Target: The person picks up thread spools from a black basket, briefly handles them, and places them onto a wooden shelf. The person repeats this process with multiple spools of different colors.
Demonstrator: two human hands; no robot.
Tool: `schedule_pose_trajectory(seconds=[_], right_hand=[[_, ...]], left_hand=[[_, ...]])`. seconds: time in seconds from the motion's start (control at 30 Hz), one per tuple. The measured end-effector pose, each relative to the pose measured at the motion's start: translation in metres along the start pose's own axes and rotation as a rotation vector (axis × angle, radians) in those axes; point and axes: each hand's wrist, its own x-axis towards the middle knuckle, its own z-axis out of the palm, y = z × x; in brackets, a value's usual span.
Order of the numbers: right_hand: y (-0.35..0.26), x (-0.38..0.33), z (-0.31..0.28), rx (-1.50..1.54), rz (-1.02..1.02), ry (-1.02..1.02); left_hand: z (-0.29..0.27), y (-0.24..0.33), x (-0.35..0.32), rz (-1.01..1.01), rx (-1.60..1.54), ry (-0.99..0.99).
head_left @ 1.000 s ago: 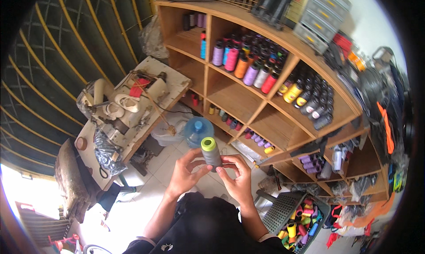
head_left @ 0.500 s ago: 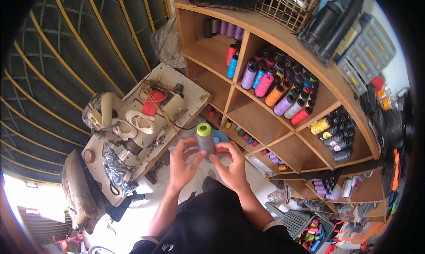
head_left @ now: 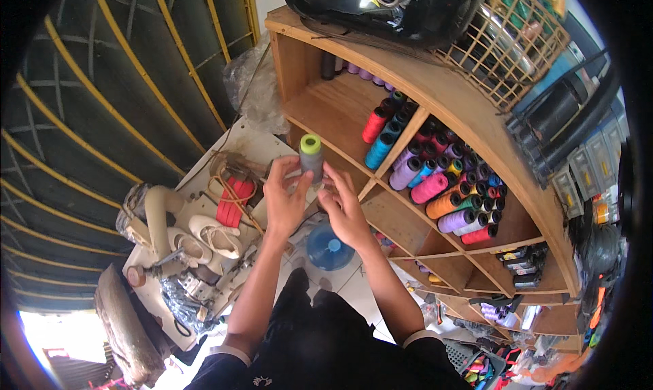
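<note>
Between my two hands stands a grey thread spool [head_left: 311,162] with a yellow-green top, held upright in front of the wooden shelf. My left hand [head_left: 286,196] is closed about its left side, with the thumb at the front near its base. The fingertips of my right hand [head_left: 342,203] press on its right side. Part of the spool's lower end is hidden by my fingers.
Wooden shelves [head_left: 381,53] hold many coloured thread spools [head_left: 428,186]. A sewing machine table [head_left: 255,145] with pale shoes [head_left: 214,233] and red straps stands left. Below my hands is a blue water jug [head_left: 330,247]. A black helmet-like object [head_left: 401,16] and woven basket [head_left: 507,43] top the shelf.
Both hands have risen with the spool and extended farther forward, toward the shelf's left part. The view has shifted, so more of the shelf's top and the blue jug shows.
</note>
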Motion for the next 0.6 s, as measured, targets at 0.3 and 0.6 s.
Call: schedule_pose_trajectory(seconds=[0.3,0.6], right_hand=[[0.063,0.146,0.006,-0.123,0.099,0.192],[0.111,0.236,-0.008,0.036,0.212,0.189]], left_hand=[[0.038,-0.069,0.135,0.097,0.060,0.012],[0.072,-0.129,0.213,0.146,0.146,-0.048]])
